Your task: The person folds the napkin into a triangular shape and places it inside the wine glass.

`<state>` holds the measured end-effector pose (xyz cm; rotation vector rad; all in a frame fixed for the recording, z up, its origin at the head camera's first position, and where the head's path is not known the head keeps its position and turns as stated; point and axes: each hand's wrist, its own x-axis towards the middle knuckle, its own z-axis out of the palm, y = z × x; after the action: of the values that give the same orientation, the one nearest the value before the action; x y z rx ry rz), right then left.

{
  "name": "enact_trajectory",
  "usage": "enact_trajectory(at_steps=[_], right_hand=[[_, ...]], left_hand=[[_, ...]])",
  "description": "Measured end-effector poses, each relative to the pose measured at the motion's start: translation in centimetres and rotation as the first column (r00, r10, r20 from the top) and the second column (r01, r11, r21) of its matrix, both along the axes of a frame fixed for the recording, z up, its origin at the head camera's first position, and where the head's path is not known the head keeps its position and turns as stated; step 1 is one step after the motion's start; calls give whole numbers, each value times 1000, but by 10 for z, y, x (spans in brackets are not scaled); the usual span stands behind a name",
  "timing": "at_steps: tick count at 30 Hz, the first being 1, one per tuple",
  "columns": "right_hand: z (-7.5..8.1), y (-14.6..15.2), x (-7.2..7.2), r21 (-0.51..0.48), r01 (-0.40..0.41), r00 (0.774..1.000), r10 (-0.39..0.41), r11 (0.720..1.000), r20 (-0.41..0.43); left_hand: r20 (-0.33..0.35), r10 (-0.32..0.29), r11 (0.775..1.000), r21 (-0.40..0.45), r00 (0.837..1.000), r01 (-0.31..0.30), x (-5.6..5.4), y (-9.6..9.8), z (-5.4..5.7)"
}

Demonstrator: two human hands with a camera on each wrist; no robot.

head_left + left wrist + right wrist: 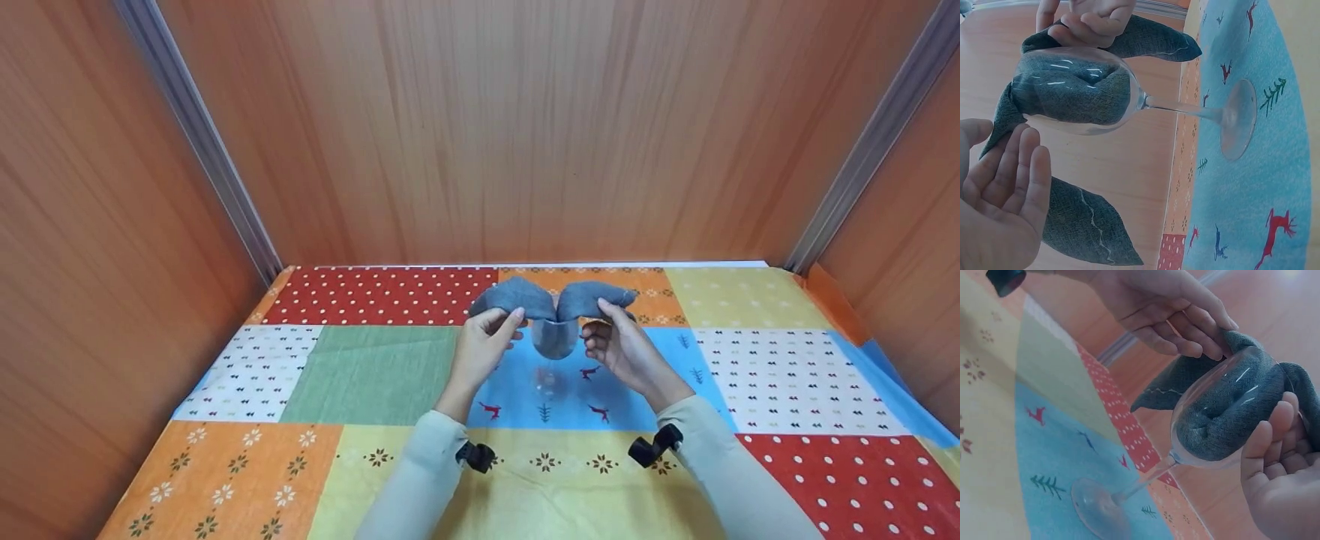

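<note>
A clear stemmed wine glass [555,346] stands upright on the blue patch of the cloth. Its bowl is stuffed with a grey-blue cloth napkin [1072,93], whose two ends spread over the rim to the left and right like wings. My left hand [481,346] pinches the left end between thumb and fingers. On the other side my right hand [624,346] pinches the right end, its thumb on top. The right wrist view shows the napkin [1230,410] folded inside the bowl; the glass foot [1100,509] rests on the cloth.
A patchwork tablecloth [375,375] covers the table, with dotted, plain and patterned squares. Wood-grain panels [480,135] close in the back and both sides, with metal posts [210,150] at the corners. Black bands with small devices [476,455] sit on both wrists.
</note>
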<state>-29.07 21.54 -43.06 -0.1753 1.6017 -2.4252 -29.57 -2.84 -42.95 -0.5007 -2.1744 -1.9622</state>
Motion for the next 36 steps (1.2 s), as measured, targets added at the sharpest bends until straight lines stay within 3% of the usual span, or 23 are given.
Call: enact_trajectory(at_steps=[5, 9, 11, 17, 20, 25, 33, 36], right_hand=[[1, 9, 3, 130, -6, 998, 13, 991, -53], [3, 18, 7, 290, 4, 993, 30, 957, -111], [6, 22, 8, 391, 15, 988, 47, 920, -149], [14, 31, 11, 630, 121, 951, 93, 767, -296], [16, 34, 13, 676, 161, 937, 104, 719, -334], [15, 43, 15, 714, 212, 928, 92, 667, -361], [7, 63, 21, 752, 257, 923, 75, 607, -377], [4, 70, 23, 768, 286, 918, 66, 573, -391]], left_hand=[[-54, -25, 996, -87, 998, 20, 4, -5, 2], [-63, -9, 984, -178, 998, -2, 8, -11, 5], [-52, -2, 976, -217, 999, -9, 10, -14, 5], [-43, -13, 959, -282, 999, 0, 13, -26, 7], [-53, -22, 955, -297, 998, 5, 13, -30, 8], [-75, -20, 940, -342, 997, -7, 14, -38, 9], [-65, 57, 892, -445, 996, -80, 15, -59, 6], [-74, 89, 871, -477, 993, -114, 15, -68, 4]])
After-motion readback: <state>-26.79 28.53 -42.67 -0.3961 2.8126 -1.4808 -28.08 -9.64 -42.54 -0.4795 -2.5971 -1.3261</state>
